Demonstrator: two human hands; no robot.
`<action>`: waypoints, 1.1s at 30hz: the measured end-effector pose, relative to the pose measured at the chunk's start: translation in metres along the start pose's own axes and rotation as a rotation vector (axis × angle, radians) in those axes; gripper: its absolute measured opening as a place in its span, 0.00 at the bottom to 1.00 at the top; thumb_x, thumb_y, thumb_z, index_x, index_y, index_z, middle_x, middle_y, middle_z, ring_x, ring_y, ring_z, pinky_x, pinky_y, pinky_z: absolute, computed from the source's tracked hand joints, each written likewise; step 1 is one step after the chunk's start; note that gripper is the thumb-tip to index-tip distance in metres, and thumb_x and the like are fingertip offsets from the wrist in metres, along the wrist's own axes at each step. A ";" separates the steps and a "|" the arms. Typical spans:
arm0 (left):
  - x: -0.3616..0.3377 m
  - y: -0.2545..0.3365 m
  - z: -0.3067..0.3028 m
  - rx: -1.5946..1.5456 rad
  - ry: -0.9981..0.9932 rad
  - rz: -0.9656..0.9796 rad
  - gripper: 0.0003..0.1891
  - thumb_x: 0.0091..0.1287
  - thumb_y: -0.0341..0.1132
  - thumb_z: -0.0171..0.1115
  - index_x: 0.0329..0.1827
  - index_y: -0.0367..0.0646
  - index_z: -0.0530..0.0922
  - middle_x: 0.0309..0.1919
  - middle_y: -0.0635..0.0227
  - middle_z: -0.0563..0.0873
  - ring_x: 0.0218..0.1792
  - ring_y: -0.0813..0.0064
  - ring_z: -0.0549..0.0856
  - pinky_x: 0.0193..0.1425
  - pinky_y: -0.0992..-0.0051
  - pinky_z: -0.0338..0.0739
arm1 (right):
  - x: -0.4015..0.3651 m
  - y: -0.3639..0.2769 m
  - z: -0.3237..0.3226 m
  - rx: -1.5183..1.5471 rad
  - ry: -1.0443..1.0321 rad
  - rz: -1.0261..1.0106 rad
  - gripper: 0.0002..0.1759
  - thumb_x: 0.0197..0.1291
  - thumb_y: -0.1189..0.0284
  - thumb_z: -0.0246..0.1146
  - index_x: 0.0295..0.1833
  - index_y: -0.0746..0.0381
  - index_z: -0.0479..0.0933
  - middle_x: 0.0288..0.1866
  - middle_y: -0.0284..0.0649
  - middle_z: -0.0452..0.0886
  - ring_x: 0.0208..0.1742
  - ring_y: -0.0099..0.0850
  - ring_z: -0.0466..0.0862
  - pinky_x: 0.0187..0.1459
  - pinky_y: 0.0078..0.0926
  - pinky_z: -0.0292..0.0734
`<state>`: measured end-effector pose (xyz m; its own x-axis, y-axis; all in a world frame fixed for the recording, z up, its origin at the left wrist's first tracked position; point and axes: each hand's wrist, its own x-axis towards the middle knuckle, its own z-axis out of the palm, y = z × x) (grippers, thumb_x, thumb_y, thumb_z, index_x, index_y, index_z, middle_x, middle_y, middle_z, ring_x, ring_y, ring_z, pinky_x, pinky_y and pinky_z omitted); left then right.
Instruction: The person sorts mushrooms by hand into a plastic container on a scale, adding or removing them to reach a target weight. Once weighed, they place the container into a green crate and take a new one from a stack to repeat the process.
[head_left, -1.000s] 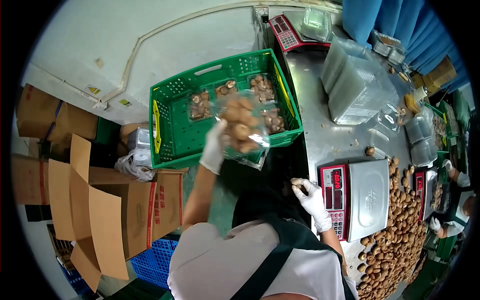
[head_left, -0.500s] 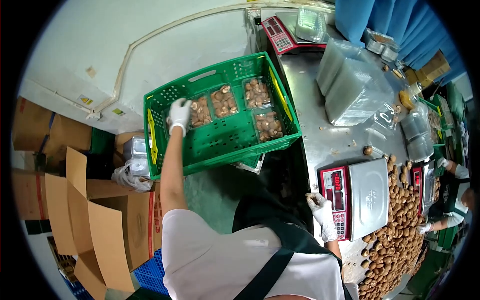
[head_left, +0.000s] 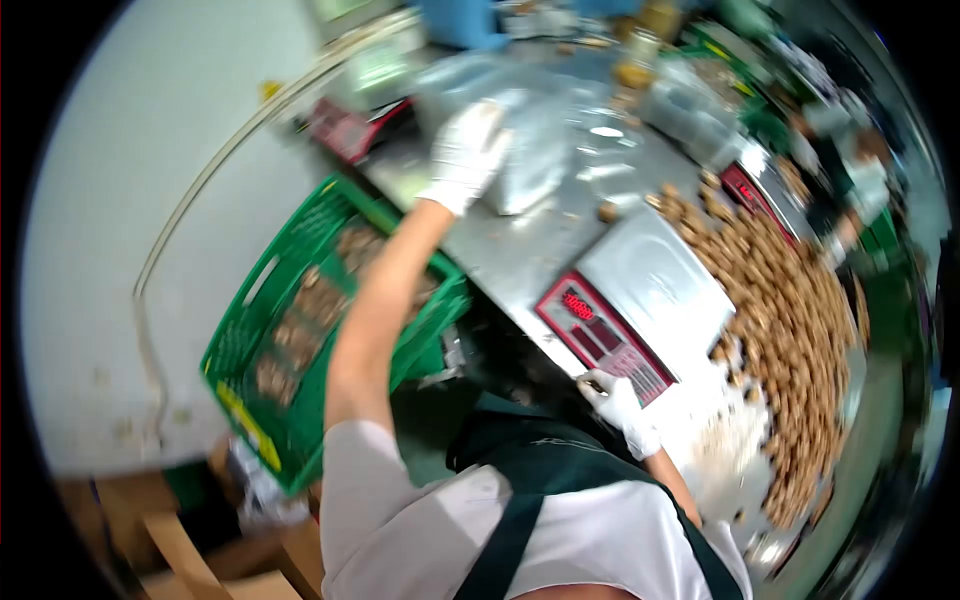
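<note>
Blur is softening the whole view, and the left hand (head_left: 468,155) is lying across the near face of a stack of clear plastic trays (head_left: 535,160) at the upper middle of the frame. Its fingers are pointing upward, nearly straight and close together; whether they are gripping a tray, I cannot tell. Thin, nested trays are probably clinging to one another, so a careless pull could be bringing two away at once, or tipping the stack toward the scale with the red panel (head_left: 340,130) at the upper left.

Below, the left forearm is crossing over the green crate (head_left: 300,240), where packed mushroom trays (head_left: 320,297) are sitting in the left half of the frame. A low elbow could be knocking the rim or nudging those trays out of line.

Right of the lower centre, the right hand (head_left: 620,410) is hanging just beside the keypad of the nearer scale (head_left: 608,345). Its thumb and forefinger appear to be pinching a small brownish piece (head_left: 596,386), too blurred to name. A slack pinch could be dropping it into the dark gap below the table edge, and a stray knuckle could be pressing a key. Loose mushrooms (head_left: 790,330) are crowding the scale's right side; one rolling against the platform could be upsetting a reading.
</note>
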<state>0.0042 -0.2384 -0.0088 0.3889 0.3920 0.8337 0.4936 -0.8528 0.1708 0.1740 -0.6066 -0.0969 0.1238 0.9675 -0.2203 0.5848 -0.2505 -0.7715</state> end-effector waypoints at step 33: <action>0.021 0.150 0.070 -0.191 -0.307 0.391 0.07 0.66 0.28 0.53 0.42 0.44 0.79 0.36 0.65 0.83 0.38 0.64 0.82 0.44 0.69 0.75 | -0.147 0.123 -0.068 0.253 0.505 0.617 0.13 0.60 0.60 0.58 0.44 0.55 0.81 0.33 0.41 0.85 0.35 0.37 0.84 0.43 0.29 0.78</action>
<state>0.1407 -0.3339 -0.0028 0.7394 0.0911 0.6671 0.1268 -0.9919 -0.0051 0.2829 -0.7778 -0.1188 0.7426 0.5374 -0.3997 0.1040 -0.6821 -0.7238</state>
